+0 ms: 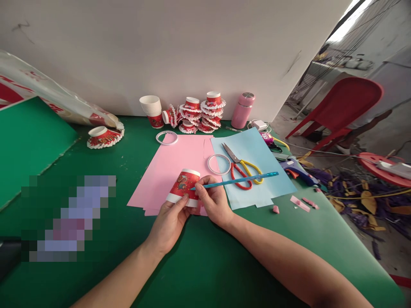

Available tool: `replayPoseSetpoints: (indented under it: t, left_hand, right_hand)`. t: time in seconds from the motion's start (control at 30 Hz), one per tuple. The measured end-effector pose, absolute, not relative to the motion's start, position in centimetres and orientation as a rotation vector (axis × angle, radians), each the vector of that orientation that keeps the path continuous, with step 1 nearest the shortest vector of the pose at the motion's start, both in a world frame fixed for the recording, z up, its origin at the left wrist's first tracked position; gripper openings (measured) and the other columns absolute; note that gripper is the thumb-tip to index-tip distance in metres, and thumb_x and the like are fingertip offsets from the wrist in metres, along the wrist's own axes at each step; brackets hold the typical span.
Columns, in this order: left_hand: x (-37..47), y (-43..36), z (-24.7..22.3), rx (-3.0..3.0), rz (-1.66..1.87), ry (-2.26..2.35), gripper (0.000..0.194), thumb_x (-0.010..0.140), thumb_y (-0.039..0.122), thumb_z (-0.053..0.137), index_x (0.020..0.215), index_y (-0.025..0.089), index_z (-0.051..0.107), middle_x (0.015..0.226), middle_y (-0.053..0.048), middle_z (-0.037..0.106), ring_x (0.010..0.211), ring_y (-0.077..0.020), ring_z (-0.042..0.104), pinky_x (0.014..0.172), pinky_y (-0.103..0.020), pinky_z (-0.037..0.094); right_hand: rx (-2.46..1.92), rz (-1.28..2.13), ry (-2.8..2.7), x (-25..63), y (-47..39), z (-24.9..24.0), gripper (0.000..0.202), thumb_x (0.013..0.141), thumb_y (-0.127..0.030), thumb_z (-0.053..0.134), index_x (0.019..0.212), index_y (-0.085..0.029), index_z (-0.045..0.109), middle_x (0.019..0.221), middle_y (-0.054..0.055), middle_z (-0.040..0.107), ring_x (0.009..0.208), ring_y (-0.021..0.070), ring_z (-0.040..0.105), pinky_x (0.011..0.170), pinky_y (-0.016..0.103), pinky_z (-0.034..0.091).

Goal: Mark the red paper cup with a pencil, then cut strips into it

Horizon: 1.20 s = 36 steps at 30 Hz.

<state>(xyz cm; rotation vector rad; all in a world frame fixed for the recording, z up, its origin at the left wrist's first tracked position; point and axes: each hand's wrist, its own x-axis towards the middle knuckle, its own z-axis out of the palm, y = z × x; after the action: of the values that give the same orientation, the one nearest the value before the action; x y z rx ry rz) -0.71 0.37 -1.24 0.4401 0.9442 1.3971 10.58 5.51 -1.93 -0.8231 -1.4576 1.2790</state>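
The left hand (170, 223) held a red patterned paper cup (183, 183): the thumb pressed on its printed wall, and the other fingers were bent beneath it, partly hidden. This cup was tilted, above the near part of the pink paper sheets (146, 188), at the middle of the green table (199, 265). The right hand (214, 203) grasped a slim blue pen (247, 179) between the thumb and the bent fingers. The pen's tip lay at the cup's wall; whether it touched, I could not tell. Its long end reached to the right, over the scissors (238, 162).

These scissors had one red and one yellow handle, and they were on the light-blue paper sheets (257, 149), to the right of the pink ones. One white ring (167, 143) was at the far left of the pink sheets, and a second white ring (219, 173) was where both papers met. Farther, along the wall, there were a stack of paper cups (152, 113), several cups with frilled white edges (213, 112) and a pink bottle (243, 112). On the right side was a glue gun (298, 172).
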Motion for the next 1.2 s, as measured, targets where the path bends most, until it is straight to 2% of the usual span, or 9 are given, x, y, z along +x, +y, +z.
replayPoseSetpoints:
  t: [0.17, 0.5, 0.87, 1.2]
  left_hand:
    - [-0.65, 0.38, -1.04, 0.433, 1.393, 0.950, 0.030, 0.070, 0.030, 0.077, 0.096, 0.016, 0.073, 0.097, -0.009, 0.071, 0.090, -0.0242, 0.065, 0.072, -0.031, 0.054]
    - [-0.63, 0.41, -1.09, 0.426, 1.396, 0.953, 0.034, 0.070, 0.028, 0.076, 0.101, 0.016, 0.071, 0.097, -0.008, 0.072, 0.092, -0.0246, 0.065, 0.073, -0.032, 0.054]
    - [-0.58, 0.43, -0.86, 0.400, 1.392, 0.947, 0.033, 0.069, 0.026, 0.077, 0.100, 0.015, 0.071, 0.092, -0.009, 0.072, 0.085, -0.0228, 0.066, 0.069, -0.030, 0.053]
    - [-0.64, 0.43, -0.77, 0.456, 1.384, 0.947, 0.028, 0.072, 0.029, 0.075, 0.095, 0.015, 0.071, 0.093, -0.008, 0.070, 0.082, -0.0203, 0.064, 0.065, -0.028, 0.052]
  right_hand:
    - [-0.816, 1.297, -1.450, 10.54, 5.33, -1.52, 0.024, 0.085, -0.044, 0.055, 0.077, -0.022, 0.048, 0.057, -0.004, 0.050, 0.050, 0.0128, 0.051, 0.045, 0.024, 0.044]
    - [-0.824, 1.297, -1.432, 10.42, 5.30, -1.60, 0.028, 0.085, -0.049, 0.056, 0.078, -0.022, 0.048, 0.056, -0.005, 0.050, 0.050, 0.0127, 0.050, 0.045, 0.024, 0.044]
    - [-0.850, 1.226, -1.470, 10.57, 5.61, -2.38, 0.024, 0.089, -0.043, 0.051, 0.082, -0.020, 0.050, 0.067, -0.001, 0.051, 0.059, 0.0128, 0.049, 0.056, 0.026, 0.043]
    - [-0.859, 1.264, -1.468, 10.62, 5.61, -2.41, 0.024, 0.089, -0.043, 0.051, 0.083, -0.020, 0.050, 0.066, -0.002, 0.050, 0.057, 0.0127, 0.048, 0.053, 0.025, 0.040]
